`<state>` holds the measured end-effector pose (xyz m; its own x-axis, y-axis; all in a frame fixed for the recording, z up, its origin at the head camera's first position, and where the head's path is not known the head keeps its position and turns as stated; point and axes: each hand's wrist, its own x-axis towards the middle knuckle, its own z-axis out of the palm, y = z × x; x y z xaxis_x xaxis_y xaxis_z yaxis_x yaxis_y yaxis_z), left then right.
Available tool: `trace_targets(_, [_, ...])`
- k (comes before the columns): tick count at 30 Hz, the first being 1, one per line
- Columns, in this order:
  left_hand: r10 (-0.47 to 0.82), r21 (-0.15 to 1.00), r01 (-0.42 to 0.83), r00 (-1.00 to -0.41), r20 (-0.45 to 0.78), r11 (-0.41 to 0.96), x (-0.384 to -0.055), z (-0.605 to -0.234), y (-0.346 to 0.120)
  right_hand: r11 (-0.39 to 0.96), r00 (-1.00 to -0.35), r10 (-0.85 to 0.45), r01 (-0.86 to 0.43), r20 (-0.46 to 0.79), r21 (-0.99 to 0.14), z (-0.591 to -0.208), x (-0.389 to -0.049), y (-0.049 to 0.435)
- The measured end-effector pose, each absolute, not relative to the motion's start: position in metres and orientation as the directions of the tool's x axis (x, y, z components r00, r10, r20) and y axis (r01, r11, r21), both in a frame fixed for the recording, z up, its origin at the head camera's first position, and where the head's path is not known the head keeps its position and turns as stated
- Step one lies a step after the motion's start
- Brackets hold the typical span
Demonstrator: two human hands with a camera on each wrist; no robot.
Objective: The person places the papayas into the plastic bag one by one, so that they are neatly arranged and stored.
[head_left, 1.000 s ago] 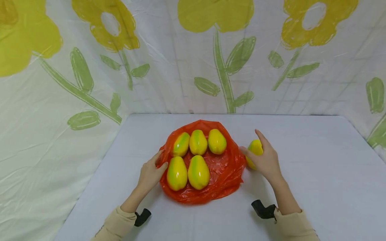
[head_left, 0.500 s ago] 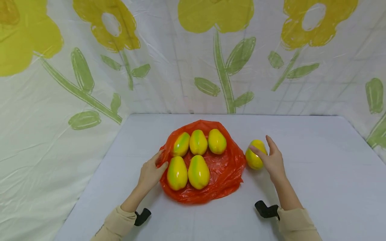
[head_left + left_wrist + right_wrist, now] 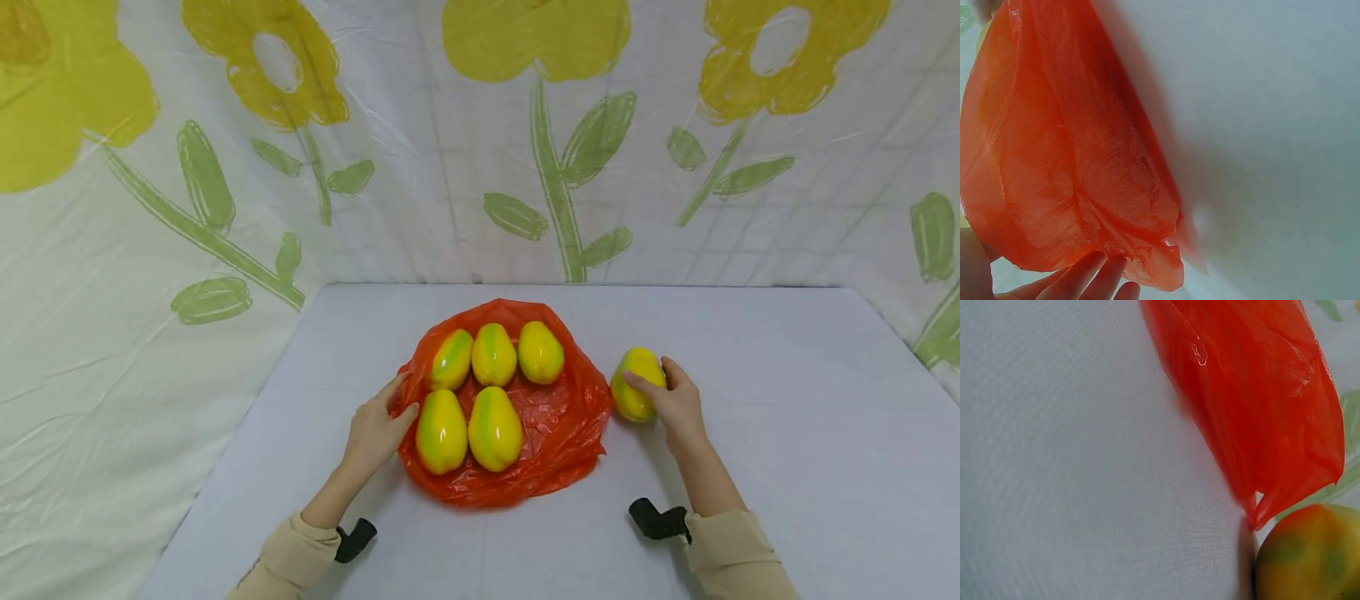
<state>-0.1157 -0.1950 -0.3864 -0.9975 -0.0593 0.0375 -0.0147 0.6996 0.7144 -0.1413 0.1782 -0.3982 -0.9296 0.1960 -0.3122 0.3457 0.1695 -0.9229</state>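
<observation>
A red plastic bag [image 3: 551, 442] lies with its mouth spread wide on the table, several yellow papayas with green streaks inside, among them a front papaya [image 3: 495, 429]. My left hand [image 3: 375, 429] holds the bag's left rim, thumb on the inner side; in the left wrist view its fingers [image 3: 1088, 278] lie along the outer red film. Just right of the bag, my right hand [image 3: 681, 408] grips another papaya [image 3: 630, 402], thumb over its top and fingers at its right side. The right wrist view shows this papaya [image 3: 1310, 559] beside the bag; the hand is mostly hidden there.
The white table [image 3: 810, 433] extends to both sides of the bag. Behind it hangs a white curtain [image 3: 420, 208] printed with yellow flowers. Black curved pieces stick out at the left wrist [image 3: 355, 540] and right wrist [image 3: 657, 518].
My right hand has moved right from over the bag's edge to the outer papaya's right side, and its fingers have closed in on it. My left hand stays at the rim.
</observation>
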Motion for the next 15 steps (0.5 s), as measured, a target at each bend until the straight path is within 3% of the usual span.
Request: trace_targets(15, [-0.059, 0.708, -0.018, -0.998, 0.034, 0.706, -0.1156, -0.3860, -0.1953, 0.148, -0.913, 0.208, 0.384, -0.351, -0.911, -0.4009, -0.1416, 0.1786])
